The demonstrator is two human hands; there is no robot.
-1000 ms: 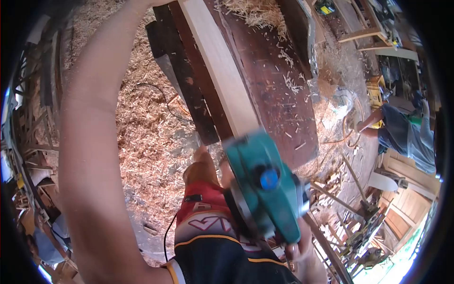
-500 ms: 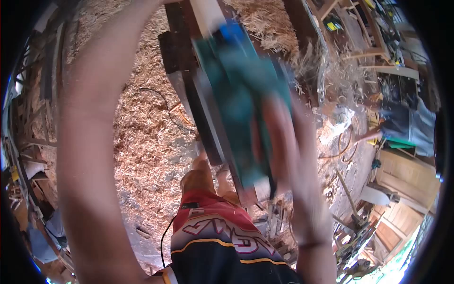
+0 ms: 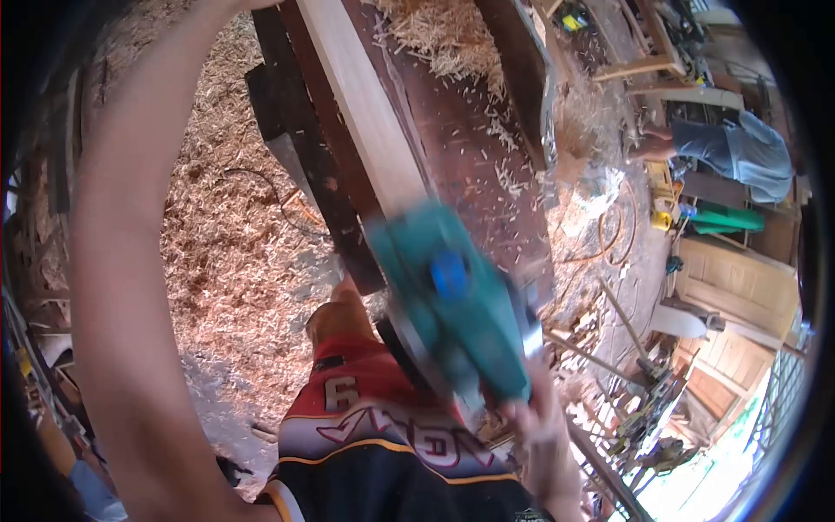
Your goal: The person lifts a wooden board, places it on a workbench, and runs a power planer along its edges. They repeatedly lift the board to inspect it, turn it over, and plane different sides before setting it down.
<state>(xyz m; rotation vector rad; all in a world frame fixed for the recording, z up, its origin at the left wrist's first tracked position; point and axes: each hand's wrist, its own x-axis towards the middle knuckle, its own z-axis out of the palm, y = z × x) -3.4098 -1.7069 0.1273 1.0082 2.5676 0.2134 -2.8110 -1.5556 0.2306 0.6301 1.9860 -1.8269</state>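
Note:
My right hand (image 3: 537, 407) is wrapped round the rear handle of a green electric planer (image 3: 452, 296) with a blue knob on top, blurred by motion. The planer sits over the near end of a long, pale wooden board (image 3: 361, 104), hiding that end. The board lies lengthwise on a dark workbench (image 3: 457, 130). My left arm (image 3: 130, 261) reaches forward along the left side. My left hand (image 3: 248, 3) is at the top edge near the far part of the board, mostly cut off, its fingers hidden.
Wood shavings (image 3: 235, 209) cover the floor to the left and lie heaped on the bench. A thin black cable (image 3: 261, 178) is on the floor. Another person (image 3: 739, 157) is at the right, near a coiled orange cord (image 3: 617, 235) and wooden door panels (image 3: 739, 287).
The planer has come back toward my body in my right hand, baring more of the pale board. My left arm still stretches forward. The view has shifted slightly.

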